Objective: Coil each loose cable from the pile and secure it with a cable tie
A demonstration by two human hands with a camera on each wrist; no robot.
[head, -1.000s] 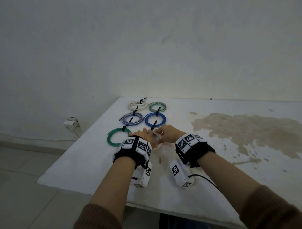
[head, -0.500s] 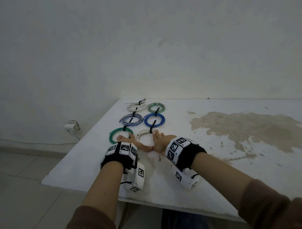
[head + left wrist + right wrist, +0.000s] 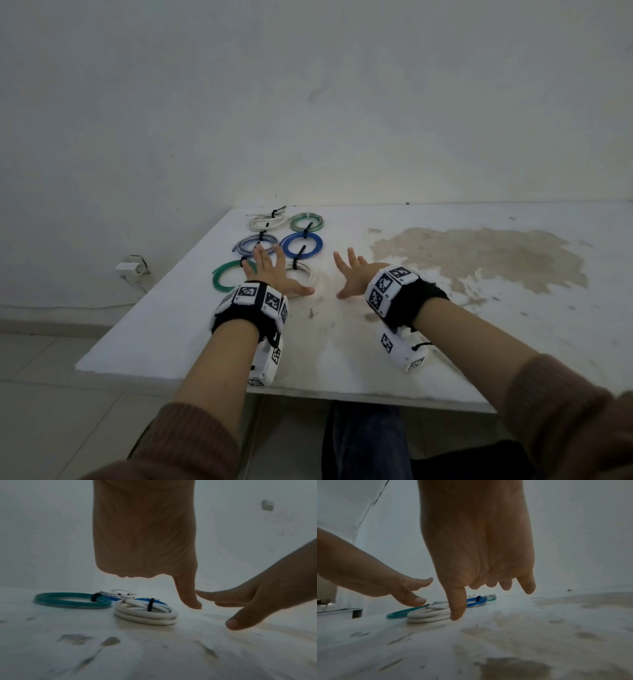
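Several coiled cables, each bound with a black tie, lie in two rows on the white table (image 3: 342, 342). Nearest is a white coil (image 3: 308, 272) (image 3: 147, 612) (image 3: 428, 614), with a green coil (image 3: 226, 277) (image 3: 72, 599) to its left and a blue coil (image 3: 301, 244) (image 3: 476, 601) behind it. My left hand (image 3: 270, 274) hovers open, fingers spread, above the gap between the green and white coils, holding nothing. My right hand (image 3: 349, 274) is open too, fingers spread, just right of the white coil and apart from it.
Further back lie a blue-white coil (image 3: 255, 244), a white coil (image 3: 267, 222) and a pale green coil (image 3: 306, 221). A large brown stain (image 3: 479, 257) marks the table's right half. The table's left edge drops to the floor, with a wall socket (image 3: 132, 267) beyond it.
Both hands have let go of the white coil, which now lies on the table. They have lifted and spread apart, the right one moving to the right.
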